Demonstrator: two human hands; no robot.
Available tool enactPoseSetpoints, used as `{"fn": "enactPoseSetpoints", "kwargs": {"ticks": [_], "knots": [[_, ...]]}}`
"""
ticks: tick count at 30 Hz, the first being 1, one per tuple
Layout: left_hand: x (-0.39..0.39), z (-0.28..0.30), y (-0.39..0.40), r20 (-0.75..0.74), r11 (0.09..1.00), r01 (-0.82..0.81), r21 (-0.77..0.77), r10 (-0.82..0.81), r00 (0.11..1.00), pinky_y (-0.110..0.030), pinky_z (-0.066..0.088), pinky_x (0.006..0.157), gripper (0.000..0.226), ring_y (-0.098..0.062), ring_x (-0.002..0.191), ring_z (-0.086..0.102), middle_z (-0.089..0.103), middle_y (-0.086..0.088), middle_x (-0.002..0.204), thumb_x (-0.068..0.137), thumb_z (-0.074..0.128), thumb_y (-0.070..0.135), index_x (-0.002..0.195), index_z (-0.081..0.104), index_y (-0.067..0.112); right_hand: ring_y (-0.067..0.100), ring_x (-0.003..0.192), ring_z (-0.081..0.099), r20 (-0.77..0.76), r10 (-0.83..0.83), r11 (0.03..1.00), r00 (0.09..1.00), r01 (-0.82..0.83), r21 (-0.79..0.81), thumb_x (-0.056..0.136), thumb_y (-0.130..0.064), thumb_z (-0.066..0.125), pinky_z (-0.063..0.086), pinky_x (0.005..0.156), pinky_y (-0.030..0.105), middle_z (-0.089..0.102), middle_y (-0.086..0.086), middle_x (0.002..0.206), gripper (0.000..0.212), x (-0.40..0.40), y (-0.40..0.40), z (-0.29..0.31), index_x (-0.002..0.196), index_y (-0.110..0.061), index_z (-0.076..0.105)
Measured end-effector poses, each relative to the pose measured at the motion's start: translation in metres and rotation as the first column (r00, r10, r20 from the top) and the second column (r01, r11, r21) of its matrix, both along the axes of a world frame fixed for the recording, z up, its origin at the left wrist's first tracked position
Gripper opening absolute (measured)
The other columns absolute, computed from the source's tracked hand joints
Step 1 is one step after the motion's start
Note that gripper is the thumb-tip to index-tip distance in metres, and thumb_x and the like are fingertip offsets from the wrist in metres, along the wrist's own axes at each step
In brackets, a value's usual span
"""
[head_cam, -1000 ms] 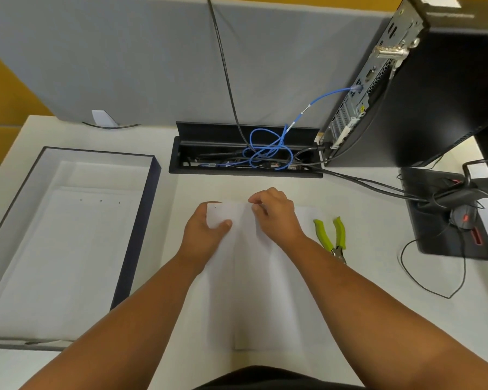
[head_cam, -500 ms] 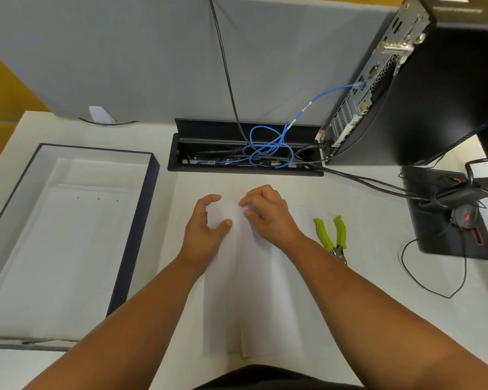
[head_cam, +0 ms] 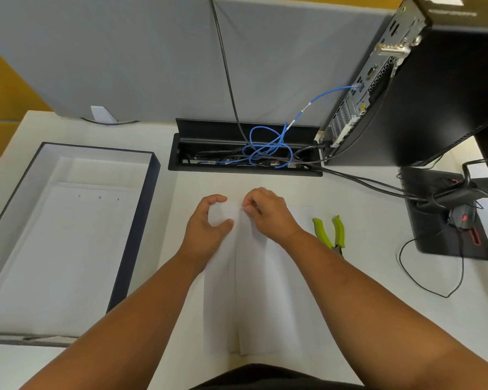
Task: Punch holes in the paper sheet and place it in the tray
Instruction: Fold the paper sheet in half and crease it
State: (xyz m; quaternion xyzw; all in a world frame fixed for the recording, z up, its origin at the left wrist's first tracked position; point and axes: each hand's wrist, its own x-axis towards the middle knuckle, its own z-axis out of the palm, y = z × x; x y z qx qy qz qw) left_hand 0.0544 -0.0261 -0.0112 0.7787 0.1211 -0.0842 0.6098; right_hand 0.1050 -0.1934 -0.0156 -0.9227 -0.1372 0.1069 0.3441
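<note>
Two hands (head_cam: 209, 220) (head_cam: 268, 212), one tray (head_cam: 150, 198), one pliers (head_cam: 331, 232)

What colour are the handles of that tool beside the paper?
Lime green handles, seen in the head view.

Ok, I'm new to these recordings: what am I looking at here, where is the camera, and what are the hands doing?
No machine here: a person's bare hands, filmed by a wide-angle camera on their head, looking down at a white desk. The left hand and right hand pinch the far edge of a folded paper sheet. To the left is a dark-walled tray holding an already punched sheet. Green-handled punch pliers lie untouched beside the right forearm. A computer tower and cables sit behind.
</note>
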Motion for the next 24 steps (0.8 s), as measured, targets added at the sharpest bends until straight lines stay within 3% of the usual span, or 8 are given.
{"fn": "enactPoseSetpoints", "kwargs": {"ticks": [4,7,11,15,24], "knots": [[0.006,0.007,0.001,0.026,0.992,0.061,0.111,-0.064,0.998,-0.010,0.039,0.086,0.050,0.005,0.101,0.048,0.045,0.031,0.115,0.087,0.069,0.015,0.126,0.047,0.038,0.012,0.086,0.055,-0.091,0.017,0.997,0.996,-0.011,0.070,0.095,-0.012,0.054,0.042,0.073,0.018,0.057,-0.010,0.092,0.007,-0.002,0.001,0.002,0.093,-0.018,0.057],[0.015,0.011,0.004,0.005,0.965,0.141,0.223,-0.145,0.989,-0.017,0.041,0.089,0.040,0.002,0.101,0.049,0.052,0.023,0.113,0.087,0.069,0.018,0.122,0.057,0.034,0.011,0.082,0.055,-0.070,0.041,0.997,0.997,-0.036,0.071,0.094,-0.011,0.056,0.042,0.070,0.016,0.057,-0.010,0.090,0.010,-0.004,0.001,0.002,0.091,-0.020,0.056],[0.027,0.015,0.005,-0.039,0.932,0.178,0.315,-0.175,0.984,-0.019,0.040,0.084,0.026,-0.003,0.098,0.052,0.059,0.015,0.102,0.086,0.070,0.019,0.112,0.069,0.025,0.012,0.081,0.056,-0.028,0.066,0.996,0.997,-0.064,0.056,0.093,-0.008,0.058,0.043,0.070,0.016,0.058,-0.009,0.088,0.010,-0.007,0.000,0.003,0.090,-0.018,0.058],[0.035,0.021,0.004,-0.060,0.895,0.226,0.384,-0.219,0.974,-0.013,0.042,0.064,0.015,-0.005,0.072,0.057,0.061,0.014,0.076,0.082,0.071,0.012,0.096,0.073,0.018,0.015,0.081,0.057,-0.003,0.105,0.994,0.994,-0.105,0.028,0.091,-0.007,0.059,0.046,0.071,0.021,0.059,-0.008,0.088,0.009,-0.009,0.001,0.003,0.091,-0.016,0.060],[0.036,0.023,0.003,-0.108,0.915,0.249,0.317,-0.226,0.968,-0.016,0.045,0.061,0.017,-0.012,0.069,0.061,0.066,0.002,0.074,0.083,0.064,0.003,0.091,0.073,0.014,0.016,0.079,0.056,0.036,0.127,0.992,0.991,-0.127,0.008,0.091,-0.006,0.059,0.045,0.068,0.023,0.060,-0.005,0.087,0.007,-0.012,0.001,0.003,0.090,-0.013,0.060]]}}
